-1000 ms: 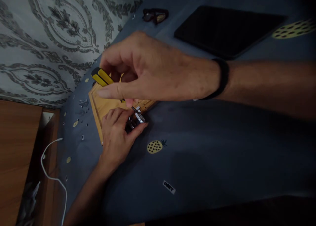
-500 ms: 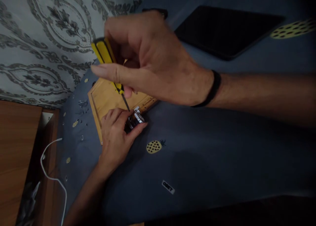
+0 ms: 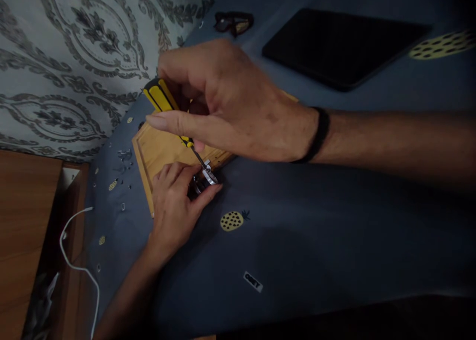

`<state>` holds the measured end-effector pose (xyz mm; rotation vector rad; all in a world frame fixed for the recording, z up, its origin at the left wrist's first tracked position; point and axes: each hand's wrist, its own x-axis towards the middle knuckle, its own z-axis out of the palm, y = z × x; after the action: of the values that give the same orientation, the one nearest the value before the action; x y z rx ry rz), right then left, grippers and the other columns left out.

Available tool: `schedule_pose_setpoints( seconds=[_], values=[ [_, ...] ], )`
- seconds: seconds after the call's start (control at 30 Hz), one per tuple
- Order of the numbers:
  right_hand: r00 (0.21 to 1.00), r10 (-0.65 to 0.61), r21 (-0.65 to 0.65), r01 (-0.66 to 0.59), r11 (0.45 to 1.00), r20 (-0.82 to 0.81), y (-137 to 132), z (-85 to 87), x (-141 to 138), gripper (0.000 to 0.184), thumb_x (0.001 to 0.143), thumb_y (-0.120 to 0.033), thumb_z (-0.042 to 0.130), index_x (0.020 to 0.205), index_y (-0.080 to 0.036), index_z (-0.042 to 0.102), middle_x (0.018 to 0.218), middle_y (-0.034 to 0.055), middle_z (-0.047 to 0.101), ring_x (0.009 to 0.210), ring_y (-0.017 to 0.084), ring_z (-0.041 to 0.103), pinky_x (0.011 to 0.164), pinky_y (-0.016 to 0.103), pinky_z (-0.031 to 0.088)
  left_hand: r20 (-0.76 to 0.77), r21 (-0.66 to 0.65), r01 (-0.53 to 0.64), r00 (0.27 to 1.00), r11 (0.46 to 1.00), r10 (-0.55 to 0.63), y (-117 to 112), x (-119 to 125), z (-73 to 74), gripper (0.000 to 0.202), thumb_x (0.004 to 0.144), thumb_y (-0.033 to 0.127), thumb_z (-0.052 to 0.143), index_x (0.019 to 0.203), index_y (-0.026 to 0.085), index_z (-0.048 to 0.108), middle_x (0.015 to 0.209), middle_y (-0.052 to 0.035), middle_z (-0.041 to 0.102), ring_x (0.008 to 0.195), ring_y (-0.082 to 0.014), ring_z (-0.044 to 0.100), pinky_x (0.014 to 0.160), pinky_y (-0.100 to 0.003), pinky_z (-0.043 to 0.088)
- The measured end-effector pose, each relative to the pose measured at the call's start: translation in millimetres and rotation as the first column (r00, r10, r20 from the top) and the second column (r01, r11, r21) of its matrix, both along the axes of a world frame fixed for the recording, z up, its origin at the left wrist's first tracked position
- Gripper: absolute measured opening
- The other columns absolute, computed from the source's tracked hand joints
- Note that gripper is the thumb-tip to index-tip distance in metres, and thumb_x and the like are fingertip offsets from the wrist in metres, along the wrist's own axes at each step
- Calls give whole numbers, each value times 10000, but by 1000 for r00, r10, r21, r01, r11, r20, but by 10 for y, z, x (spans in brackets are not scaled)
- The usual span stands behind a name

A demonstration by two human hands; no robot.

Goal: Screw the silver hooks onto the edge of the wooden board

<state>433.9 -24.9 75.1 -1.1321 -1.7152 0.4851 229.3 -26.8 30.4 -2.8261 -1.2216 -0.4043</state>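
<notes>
In the head view, the right hand [image 3: 238,107] is lower than half a second ago, and the screwdriver [image 3: 160,95] comes down with it. Its handle was then high in front of the patterned wall [image 3: 74,57], and the tip stood beside the fingers of the left hand [image 3: 174,206]. Now the tool leans more, and the thin shaft ends on the small metal fitting [image 3: 209,176], or so close that I see no gap. I judge from this that the tip has found its place on the fitting and the tool is set for work on it, though I cannot see a screw head under it. The right hand is closed around the handle with the thumb stretched along the front; a dark wristband [image 3: 318,134] sits on this wrist. The left hand pinches the fitting between thumb and fingers and holds it against the near edge of the wooden board [image 3: 158,149]. The fitting is shiny, silver and dark, and partly hidden by the fingers, so its shape is not clear to me. The board lies on a blue cloth [image 3: 316,231] with pineapple print. Small metal bits [image 3: 124,156] lie just left of the board, a dark tablet [image 3: 342,45] and sunglasses [image 3: 233,23] are well apart behind, and a white cable [image 3: 74,260] hangs at the left.
</notes>
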Motion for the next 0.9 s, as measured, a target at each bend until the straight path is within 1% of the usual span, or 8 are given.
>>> schedule_pose_setpoints(
  seconds=[0.07,0.17,0.37,0.53,0.63,0.77,0.83,0.9],
  values=[
    [1000,-11,-12,12,1000,26,0,0,0,414,935,-322,577,670,-205,282,765,-110,368,672,-25,535,610,96,400,3,-6,-5,1000,1000,5,-1,3,1,374,915,550,697,1060,206,728,948,-45,695,930,-241,631,838,-398,463],
    [1000,5,41,-6,999,27,11,-17,4,421,928,-277,597,654,-205,286,777,-93,390,766,5,549,640,107,419,7,-10,-3,1000,1000,3,0,9,5,360,914,527,711,1074,205,729,948,-43,695,937,-242,630,840,-398,461],
    [995,95,139,-96,986,16,41,-87,31,311,939,-304,606,718,-142,458,735,-109,414,687,-4,484,604,108,409,10,-8,-1,1000,1000,1,-1,16,4,349,906,508,725,1052,191,735,926,-43,687,917,-246,629,822,-397,462],
    [992,122,137,-122,983,12,38,-59,34,327,914,-310,633,710,-152,433,733,-121,414,620,-35,412,552,68,353,14,2,5,1000,1000,-5,1,5,-1,353,912,513,716,1072,199,733,947,-46,695,944,-252,636,832,-404,455],
    [985,150,100,-159,982,87,23,21,38,323,950,-227,600,683,-145,438,706,-113,419,588,-36,404,519,65,345,9,-1,-6,1000,1000,6,5,-6,-4,358,908,532,714,1060,208,731,953,-44,702,943,-251,634,836,-406,463],
    [954,251,-78,-241,967,165,13,98,55,306,984,-188,573,690,-118,526,668,-98,455,604,-18,466,534,85,409,1,7,5,1000,1000,-5,8,-9,-6,359,904,524,721,1052,197,729,968,-50,704,957,-259,630,850,-414,465],
    [955,269,-85,-260,962,128,19,87,58,306,954,-211,628,682,-121,519,657,-106,441,599,-19,467,519,81,406,0,4,3,1000,1000,-3,8,-3,-2,347,902,510,729,1063,202,729,958,-46,699,949,-259,625,844,-410,463],
    [968,241,-37,-239,970,65,28,50,50,361,912,-249,688,648,-135,470,642,-116,408,573,-26,439,483,74,375,3,1,-1,1000,1000,1,5,5,4,330,903,495,732,1077,215,732,965,-44,698,968,-263,622,852,-411,459]
  ],
)
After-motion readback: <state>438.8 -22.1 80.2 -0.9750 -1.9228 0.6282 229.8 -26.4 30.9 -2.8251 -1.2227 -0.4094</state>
